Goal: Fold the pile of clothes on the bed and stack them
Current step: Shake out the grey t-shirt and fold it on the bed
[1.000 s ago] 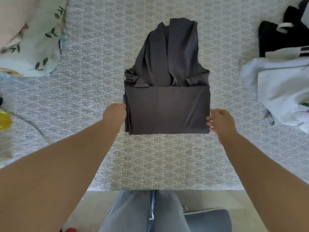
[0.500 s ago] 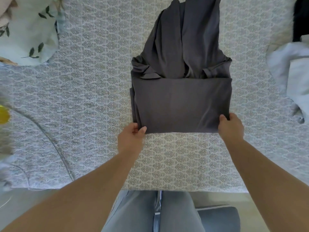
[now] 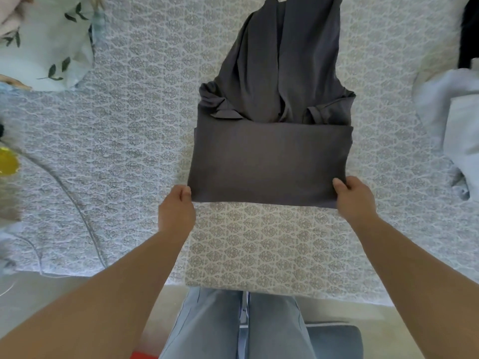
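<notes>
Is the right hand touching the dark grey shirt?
Touching. The head view shows the right hand pinching the near right corner of the dark grey shirt, thumb lying on top of the cloth.

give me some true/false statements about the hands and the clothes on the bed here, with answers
1. Both hands pinch the near corners of the dark grey garment. True: left hand, right hand.
2. The garment's far part is neatly folded. False: it lies bunched and loose beyond the folded band.
3. A pale blue garment lies at the right edge of the bed. True.
4. The dark grey garment sits on top of a stack. False: it lies directly on the patterned bedspread.
5. The left hand is empty. False: it grips the garment's corner.
</notes>
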